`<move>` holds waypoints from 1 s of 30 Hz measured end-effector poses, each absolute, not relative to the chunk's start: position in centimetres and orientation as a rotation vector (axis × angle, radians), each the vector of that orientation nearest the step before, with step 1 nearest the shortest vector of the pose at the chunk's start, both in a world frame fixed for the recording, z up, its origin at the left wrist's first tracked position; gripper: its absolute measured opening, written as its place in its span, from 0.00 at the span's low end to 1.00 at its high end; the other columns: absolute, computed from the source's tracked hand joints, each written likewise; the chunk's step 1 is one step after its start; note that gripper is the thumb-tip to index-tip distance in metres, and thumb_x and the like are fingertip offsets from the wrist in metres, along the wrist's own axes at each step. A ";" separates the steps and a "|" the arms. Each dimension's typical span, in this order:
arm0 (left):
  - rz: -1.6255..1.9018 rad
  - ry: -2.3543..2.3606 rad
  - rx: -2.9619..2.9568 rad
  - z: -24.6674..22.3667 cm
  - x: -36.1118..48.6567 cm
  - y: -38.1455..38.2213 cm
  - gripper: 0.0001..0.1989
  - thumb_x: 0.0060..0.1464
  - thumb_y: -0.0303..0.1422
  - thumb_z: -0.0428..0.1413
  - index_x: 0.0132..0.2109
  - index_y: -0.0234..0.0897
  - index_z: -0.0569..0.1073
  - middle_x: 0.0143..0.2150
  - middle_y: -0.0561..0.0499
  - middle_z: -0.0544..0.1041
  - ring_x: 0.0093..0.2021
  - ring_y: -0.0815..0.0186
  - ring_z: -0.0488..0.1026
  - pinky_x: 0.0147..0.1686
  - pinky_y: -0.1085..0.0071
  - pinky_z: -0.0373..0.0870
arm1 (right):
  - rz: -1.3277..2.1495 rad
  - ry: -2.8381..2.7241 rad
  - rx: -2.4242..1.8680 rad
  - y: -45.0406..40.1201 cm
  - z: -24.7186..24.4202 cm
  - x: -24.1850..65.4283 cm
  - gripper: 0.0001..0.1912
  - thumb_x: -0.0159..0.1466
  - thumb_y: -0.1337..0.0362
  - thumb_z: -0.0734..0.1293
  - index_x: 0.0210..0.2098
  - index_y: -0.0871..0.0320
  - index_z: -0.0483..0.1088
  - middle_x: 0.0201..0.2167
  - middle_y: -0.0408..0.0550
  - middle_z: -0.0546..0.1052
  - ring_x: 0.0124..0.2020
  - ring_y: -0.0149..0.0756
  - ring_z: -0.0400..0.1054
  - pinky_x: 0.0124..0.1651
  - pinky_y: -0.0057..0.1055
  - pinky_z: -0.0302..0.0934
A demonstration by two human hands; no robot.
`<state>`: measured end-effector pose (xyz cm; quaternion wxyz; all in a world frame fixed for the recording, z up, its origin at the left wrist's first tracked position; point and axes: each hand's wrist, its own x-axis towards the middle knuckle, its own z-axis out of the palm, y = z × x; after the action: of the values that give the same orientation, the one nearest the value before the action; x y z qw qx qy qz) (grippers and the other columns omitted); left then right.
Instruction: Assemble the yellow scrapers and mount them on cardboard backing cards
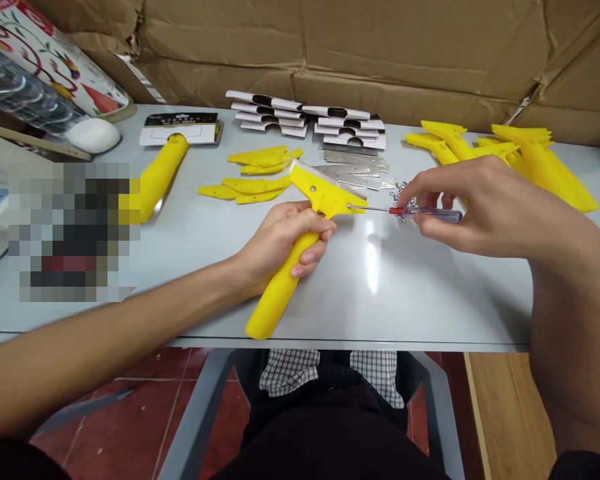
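Observation:
My left hand (285, 243) is wrapped round the neck of a yellow scraper (273, 303), whose handle slants down toward the table's front edge. Its wide head carries a clear strip along the top and two small screw spots. My right hand (490, 207) pinches a small screwdriver (437, 214) with a clear purplish handle and red collar. The screwdriver lies nearly level, its tip at the right-hand screw on the scraper head. Just behind my right fingers lie loose screws (395, 195), partly hidden. Flat yellow plates (255, 185) and thin metal blades (357, 171) lie beyond the scraper head.
Stacked card sleeves (275, 121) stand at the back. More yellow scraper handles (545, 163) are piled at the right. On the left lies another scraper (165, 170) with a card sleeve on its head, beside a pixelated patch. Cardboard (405, 53) walls the table's rear.

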<state>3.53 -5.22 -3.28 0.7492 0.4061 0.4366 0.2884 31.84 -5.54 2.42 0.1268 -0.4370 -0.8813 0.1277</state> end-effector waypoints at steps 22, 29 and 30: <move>0.672 0.975 0.995 -3.6 3.5 -5.7 0.10 0.56 0.30 0.62 0.29 0.38 0.70 0.15 0.57 0.67 0.10 0.74 0.58 0.12 0.77 0.55 | -0.034 -2.359 -1.390 -8.1 3.5 29.6 0.10 0.74 0.56 0.68 0.50 0.37 0.81 0.43 0.44 0.84 0.40 0.49 0.79 0.45 0.48 0.73; 0.670 0.979 0.985 -3.4 3.8 -5.8 0.10 0.54 0.31 0.63 0.28 0.38 0.69 0.14 0.57 0.66 0.10 0.75 0.57 0.11 0.78 0.54 | -0.081 -2.354 -1.275 -7.9 2.7 29.4 0.07 0.75 0.61 0.66 0.44 0.44 0.77 0.38 0.42 0.85 0.37 0.45 0.80 0.43 0.45 0.70; 0.671 0.979 0.981 -3.3 3.8 -5.8 0.11 0.54 0.31 0.63 0.28 0.38 0.69 0.14 0.57 0.66 0.10 0.75 0.57 0.11 0.78 0.54 | -0.086 -2.364 -1.266 -7.9 2.5 29.5 0.06 0.75 0.61 0.66 0.44 0.44 0.76 0.38 0.42 0.85 0.37 0.45 0.80 0.43 0.45 0.69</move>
<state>3.79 -5.80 -3.31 0.7179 0.4436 0.4424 0.3034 29.45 -7.91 2.46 0.2276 -0.4595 -0.8580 -0.0313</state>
